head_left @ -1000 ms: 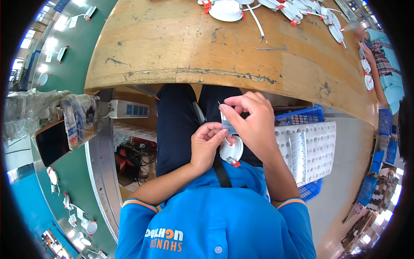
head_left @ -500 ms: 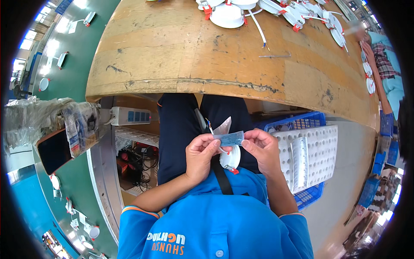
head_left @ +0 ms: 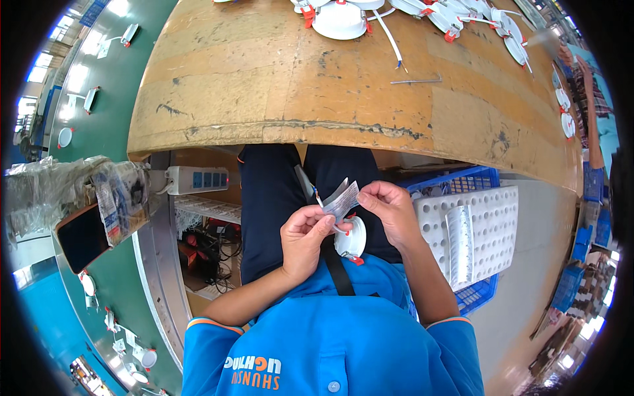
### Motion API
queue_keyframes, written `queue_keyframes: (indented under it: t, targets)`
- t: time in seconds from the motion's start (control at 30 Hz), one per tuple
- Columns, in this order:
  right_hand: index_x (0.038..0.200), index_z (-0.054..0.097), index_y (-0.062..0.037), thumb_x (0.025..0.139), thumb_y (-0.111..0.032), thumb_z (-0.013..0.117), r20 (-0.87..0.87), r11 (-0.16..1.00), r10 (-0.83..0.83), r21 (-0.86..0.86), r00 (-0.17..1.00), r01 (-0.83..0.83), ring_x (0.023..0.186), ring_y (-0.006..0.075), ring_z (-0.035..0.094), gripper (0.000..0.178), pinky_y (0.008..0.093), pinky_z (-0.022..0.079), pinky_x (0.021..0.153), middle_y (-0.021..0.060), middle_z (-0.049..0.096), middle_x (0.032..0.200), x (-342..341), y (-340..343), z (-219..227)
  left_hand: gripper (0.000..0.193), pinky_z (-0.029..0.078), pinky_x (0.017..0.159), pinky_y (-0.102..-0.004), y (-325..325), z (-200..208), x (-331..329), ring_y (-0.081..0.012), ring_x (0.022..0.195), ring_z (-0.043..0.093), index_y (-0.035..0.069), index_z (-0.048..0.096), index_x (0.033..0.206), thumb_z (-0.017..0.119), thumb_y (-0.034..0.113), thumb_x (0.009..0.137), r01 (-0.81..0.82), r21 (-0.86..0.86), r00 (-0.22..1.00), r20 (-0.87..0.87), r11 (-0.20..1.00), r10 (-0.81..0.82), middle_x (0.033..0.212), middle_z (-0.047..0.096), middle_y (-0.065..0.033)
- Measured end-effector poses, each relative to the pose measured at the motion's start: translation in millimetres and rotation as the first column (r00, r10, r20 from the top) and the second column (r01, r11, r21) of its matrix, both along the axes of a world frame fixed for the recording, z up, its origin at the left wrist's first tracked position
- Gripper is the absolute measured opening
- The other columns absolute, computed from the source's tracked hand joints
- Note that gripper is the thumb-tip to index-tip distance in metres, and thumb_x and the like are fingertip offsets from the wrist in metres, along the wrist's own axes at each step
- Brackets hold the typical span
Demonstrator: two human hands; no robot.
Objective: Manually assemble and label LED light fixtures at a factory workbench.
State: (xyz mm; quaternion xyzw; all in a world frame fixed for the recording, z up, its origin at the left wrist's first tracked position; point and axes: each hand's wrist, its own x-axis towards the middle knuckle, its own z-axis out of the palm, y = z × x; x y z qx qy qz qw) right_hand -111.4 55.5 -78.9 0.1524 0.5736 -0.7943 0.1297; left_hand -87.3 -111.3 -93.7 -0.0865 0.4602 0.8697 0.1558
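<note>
A round white downlight (head_left: 352, 240) with red-tipped clips hangs over my lap, just right of my left hand's fingertips. My left hand (head_left: 308, 239) is closed, pinching the downlight's white cable, whose bare blue and brown wire ends stick up above the fingers. Around the cable goes a thin silvery printed label (head_left: 341, 199), its two ends pointing up and away. My right hand (head_left: 391, 210) is closed in a pinch on the label's right-hand end, thumb against forefinger. The label's lower part is hidden behind my left fingers.
Several white downlights (head_left: 340, 21) lie on the wooden table (head_left: 277, 86) ahead, near a thin metal rod (head_left: 416, 81). At right, a white perforated foam tray (head_left: 492, 231) rests on a blue basket (head_left: 477, 298). A phone (head_left: 82, 237) stands at left beside a power strip (head_left: 198, 179). Another person's arm (head_left: 589, 122) shows far right.
The label was stretched flat between both hands; now it is tilted up, its ends close together. My right hand has moved slightly up and left, while my left hand has stayed nearly still.
</note>
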Motion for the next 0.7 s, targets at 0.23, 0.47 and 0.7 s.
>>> queue_keyframes:
  t: [0.23,0.47,0.7]
  targets:
    - [0.083,0.060,0.0017,0.077,-0.007,0.063,0.014,0.999,-0.007,-0.052,1.000,0.008,0.069,0.0060,0.053,0.011,0.0184,0.045,0.064,0.0039,0.060,0.077,0.7,0.2,-2.7,0.010,0.051,0.073,-0.0398,1.2,1.7,-1.0,-0.0285,0.078,0.062,-0.001,0.050,0.094,0.049,0.003,0.085,0.001,-0.009,1.000,-0.007,1.000,-0.001,0.086,0.061,-0.0171]
    - [0.082,0.060,0.0015,0.077,-0.007,0.063,-0.001,1.000,0.010,-0.018,1.000,-0.010,0.068,0.0058,0.054,0.010,0.0186,0.045,0.063,0.0039,0.060,0.077,-1.3,0.1,-1.9,0.011,0.051,0.070,-0.0272,1.8,2.2,-0.9,-0.0197,0.078,0.063,-0.002,0.051,0.093,0.053,0.003,0.083,-0.006,0.027,1.000,0.012,1.000,0.006,0.083,0.061,-0.0129]
    - [0.080,0.060,-0.0022,0.076,-0.007,0.064,0.024,1.000,0.015,-0.003,1.000,-0.015,0.069,0.0045,0.051,0.007,0.0176,0.042,0.065,0.0004,0.058,0.076,-1.3,0.3,1.1,0.011,0.051,0.071,-0.0276,2.2,3.3,-0.7,-0.0202,0.078,0.063,-0.002,0.051,0.093,0.054,0.003,0.083,0.005,0.042,1.000,-0.003,0.999,-0.005,0.083,0.062,-0.0135]
